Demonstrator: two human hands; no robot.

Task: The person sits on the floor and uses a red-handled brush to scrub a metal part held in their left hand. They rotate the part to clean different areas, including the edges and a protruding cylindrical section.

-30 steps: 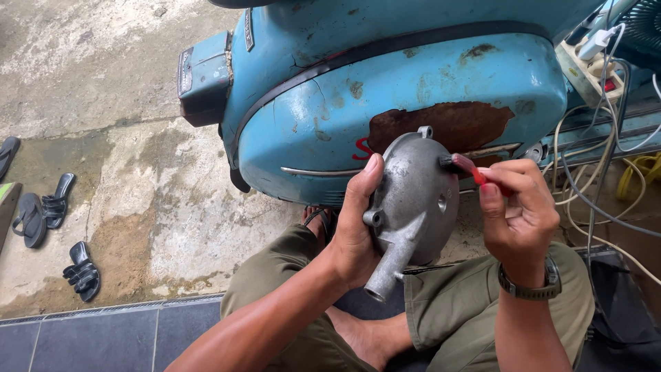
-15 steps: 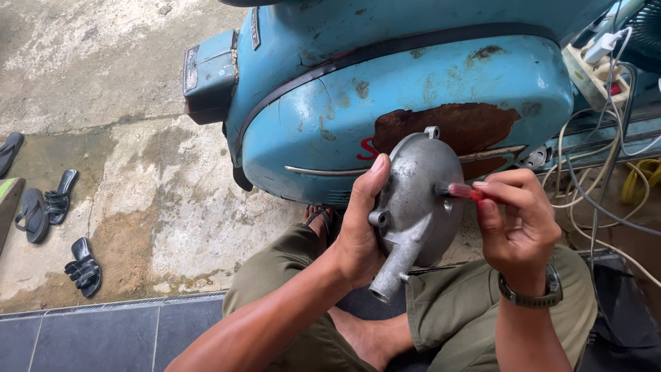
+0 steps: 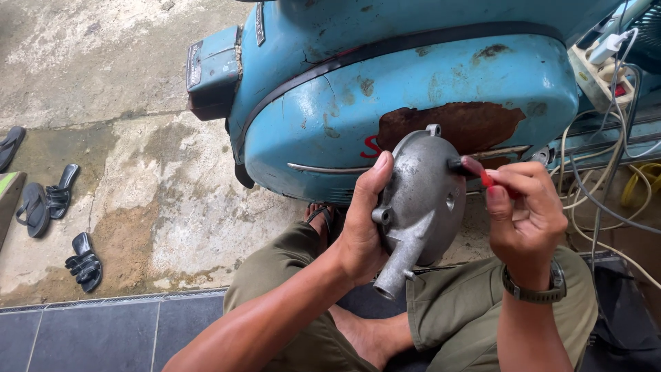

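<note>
Casing (image 3: 423, 200), a grey cast-metal cover with a round body and a short tube pointing down, sits upright over the person's lap, in front of the blue scooter (image 3: 413, 89). Left hand (image 3: 361, 227) grips its left edge, thumb laid up the front face and fingers wrapped behind. Right hand (image 3: 523, 213) is pressed together around a small red tool (image 3: 482, 173), pinching it between thumb and fingertips; the tool's tip meets a dark stub on the casing's upper right rim. A watch (image 3: 537, 289) circles the right wrist. The person sits with legs folded in olive trousers (image 3: 454, 317), a bare foot showing below the casing. The scooter's side panel carries a large rust patch (image 3: 454, 124) just behind the casing's top lug, and a chrome strip runs along the panel below it. To the right, a tangle of cables (image 3: 606, 186) hangs from a power strip (image 3: 602, 62). On the stained concrete floor (image 3: 138, 158) to the left lie several black sandals (image 3: 48, 200), well apart from the hands. Dark tiles (image 3: 103, 331) border the floor at the bottom left.
</note>
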